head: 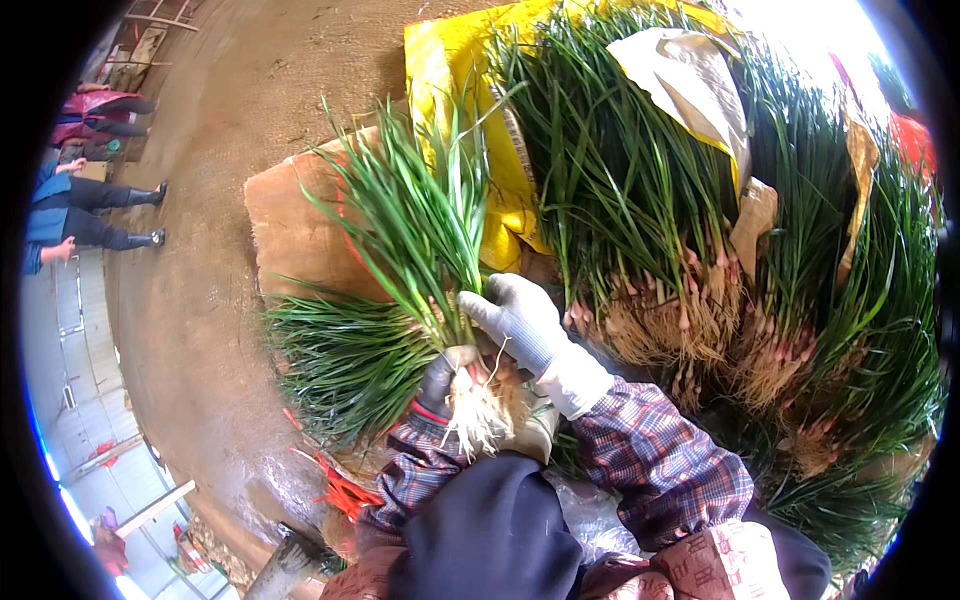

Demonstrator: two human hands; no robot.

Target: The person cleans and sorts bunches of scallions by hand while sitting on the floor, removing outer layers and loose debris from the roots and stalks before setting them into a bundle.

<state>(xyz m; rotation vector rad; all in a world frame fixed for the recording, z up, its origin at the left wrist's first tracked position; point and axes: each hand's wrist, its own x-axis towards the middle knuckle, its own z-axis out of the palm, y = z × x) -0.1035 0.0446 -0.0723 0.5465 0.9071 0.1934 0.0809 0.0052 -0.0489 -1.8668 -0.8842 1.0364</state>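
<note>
A bunch of green garlic plants (427, 225) stands upright before me, leaves up, pale roots hanging down. My left hand (442, 371), in a dark and grey glove, is closed round the stems just above the roots. My right hand (517, 315), in a pale knitted glove, touches the right side of the bunch, its thumb and fingers at the stems; whether it grips any is unclear. Left of my left hand lies another pile of green garlic (345, 367). To the right, large heaps of the same plants (637, 187) lie with their roots towards me.
Yellow woven sacking (442, 67) and a tan sack (307, 217) lie beyond the bunch. A white sack flap (675, 75) covers part of the heap. Red plastic ties (341, 484) lie near my left sleeve. People (90, 202) stand at the far left.
</note>
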